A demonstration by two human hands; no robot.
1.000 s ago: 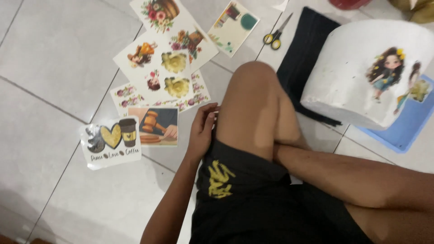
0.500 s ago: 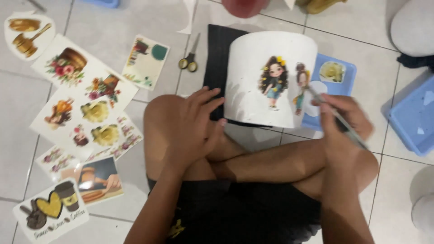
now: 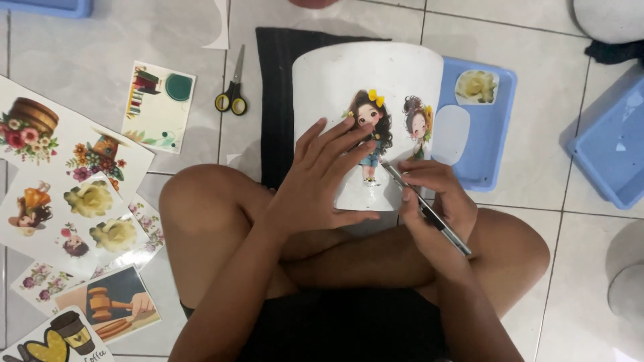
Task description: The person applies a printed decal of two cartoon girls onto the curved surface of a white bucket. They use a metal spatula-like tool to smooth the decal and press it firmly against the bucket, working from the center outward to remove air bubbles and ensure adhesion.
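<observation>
White cylindrical pot (image 3: 362, 87), decorated with cartoon-girl stickers, lies on its side against the person's crossed legs, its base toward the knees and its top pointing away over a black cloth (image 3: 276, 80) on the tiled floor. Nearest the body, the right hand (image 3: 436, 201) is closed in a writing grip around a slim metal-handled craft knife (image 3: 429, 213), whose tip meets the pot just beside the feet of the long-haired girl sticker (image 3: 369, 131). The left hand (image 3: 322, 177) lies flat and spread on the pot's side, fingers touching that sticker's edge, gripping nothing. Left of the knees, printed sticker sheets (image 3: 87, 201) lie spread on the tiles. Farther off, yellow-handled scissors (image 3: 232, 94) lie beside the cloth, and a shallow blue plastic tray (image 3: 483, 127) lies right of the pot.
</observation>
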